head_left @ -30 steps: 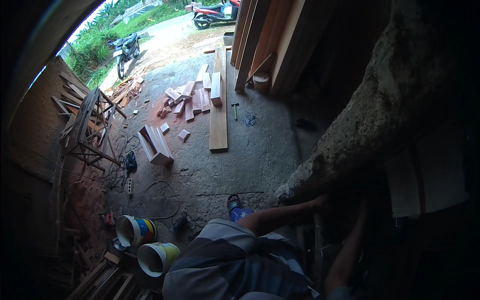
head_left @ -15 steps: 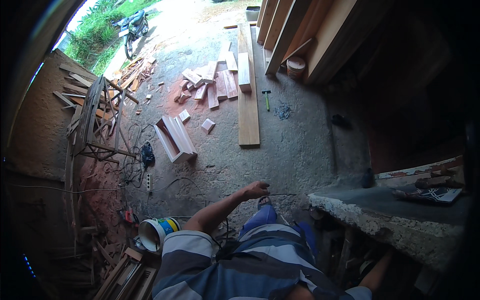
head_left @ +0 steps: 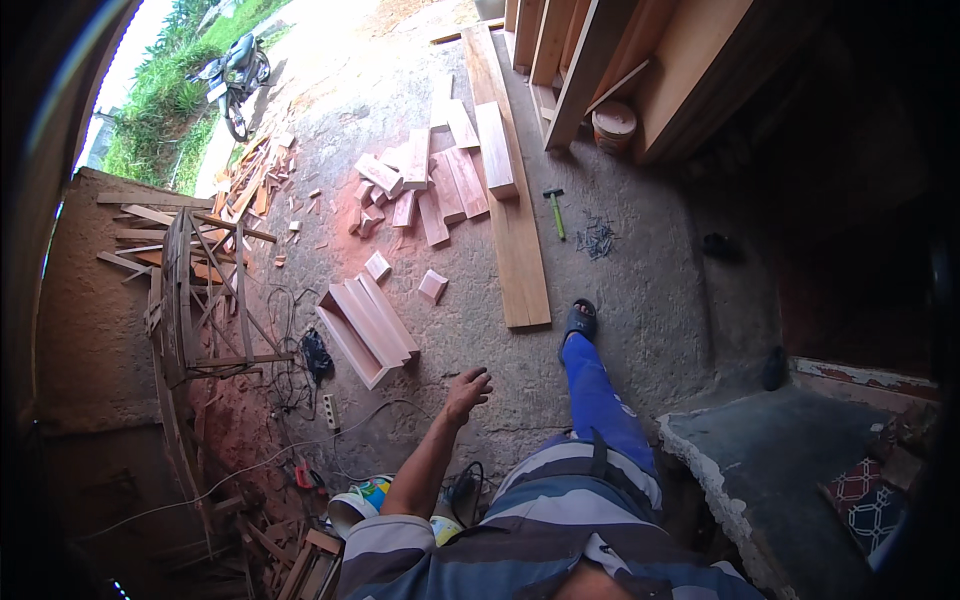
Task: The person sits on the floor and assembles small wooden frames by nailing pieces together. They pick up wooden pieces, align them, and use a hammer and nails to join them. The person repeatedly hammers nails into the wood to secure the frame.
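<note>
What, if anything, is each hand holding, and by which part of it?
The left hand hangs empty above the concrete floor. The right hand is out of view, so its hold cannot be told.

Left hand [head_left: 467,392]: one is seen.
Wooden trough [head_left: 383,318]: one is counted.
Small blocks beside the trough [head_left: 432,286]: two are counted.
Long plank [head_left: 522,275]: one is counted.
Block laid on the plank [head_left: 494,150]: one is counted.
Heaped wooden pieces [head_left: 467,183]: about ten are seen; by overlap an exact count is prevented.
Hammer [head_left: 557,216]: one is counted.
Nail-like bits [head_left: 597,238]: one cluster is seen; the bits cannot be counted.
Power strip [head_left: 331,412]: one is counted.
Buckets near the forearm [head_left: 374,492]: two are seen.
Motorcycle [head_left: 233,85]: one is seen.
</note>
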Demonstrator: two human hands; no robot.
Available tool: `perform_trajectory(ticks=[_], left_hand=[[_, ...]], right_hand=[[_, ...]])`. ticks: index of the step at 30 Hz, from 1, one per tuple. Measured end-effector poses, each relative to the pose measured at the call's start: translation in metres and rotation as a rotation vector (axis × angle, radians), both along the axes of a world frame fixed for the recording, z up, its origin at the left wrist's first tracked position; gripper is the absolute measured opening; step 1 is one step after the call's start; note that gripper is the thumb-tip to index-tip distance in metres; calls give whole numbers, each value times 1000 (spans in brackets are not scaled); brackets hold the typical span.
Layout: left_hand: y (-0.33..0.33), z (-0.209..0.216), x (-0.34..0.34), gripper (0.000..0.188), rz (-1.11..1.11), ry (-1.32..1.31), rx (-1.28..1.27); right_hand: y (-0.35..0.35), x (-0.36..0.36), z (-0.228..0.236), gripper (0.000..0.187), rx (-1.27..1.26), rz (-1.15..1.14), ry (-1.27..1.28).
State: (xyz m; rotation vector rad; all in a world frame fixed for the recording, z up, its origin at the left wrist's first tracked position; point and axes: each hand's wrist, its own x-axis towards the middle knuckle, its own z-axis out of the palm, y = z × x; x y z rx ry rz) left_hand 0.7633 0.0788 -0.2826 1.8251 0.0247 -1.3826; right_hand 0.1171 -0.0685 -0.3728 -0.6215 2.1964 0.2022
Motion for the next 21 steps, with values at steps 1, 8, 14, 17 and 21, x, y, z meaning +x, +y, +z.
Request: perform_trajectory(ticks=[1, 8, 14, 17, 21], left_hand=[[-5, -6, 10, 60, 44, 13, 38], [-60, -40, 111, 58, 20, 28, 284], [-188, -153, 259, 56, -15, -94, 208], [-273, -242, 349, 50, -119, -213, 126], [-389, -371, 440, 67, -195, -473, -48]], right_hand=[[-6, 29, -20, 46, 71, 30, -80], [-174, 311, -18, 45, -230, 129, -524], [-310, 520, -32, 47, -403, 238, -814], [-344, 612, -131, 43, -308, 437, -837], [-375, 705, -316, 39, -429, 779, -685]])
